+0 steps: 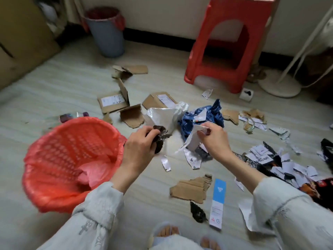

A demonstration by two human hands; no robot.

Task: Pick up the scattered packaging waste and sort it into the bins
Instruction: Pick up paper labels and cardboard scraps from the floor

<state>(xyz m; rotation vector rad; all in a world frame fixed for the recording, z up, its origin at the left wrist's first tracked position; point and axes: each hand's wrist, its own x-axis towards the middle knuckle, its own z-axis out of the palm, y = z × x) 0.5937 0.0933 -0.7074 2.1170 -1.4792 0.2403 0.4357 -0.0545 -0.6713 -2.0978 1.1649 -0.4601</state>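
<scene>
Head view: our left hand (142,141) grips a dark crumpled wrapper (160,136) beside the red basket (59,152), our right hand (214,139) pinches a torn white scrap (193,139). We'd drop dark plastic squarely inside, clear of the rim.

nothing legible — shipping labels on the cardboard boxes (113,103) seem too blurred.

We see a pale striped floor (72,83) meeting a cream wall (162,13) with a dark skirting board (153,34). A red plastic stool (228,42) stands beside a white fan base (277,85); soft, even light.
</scene>
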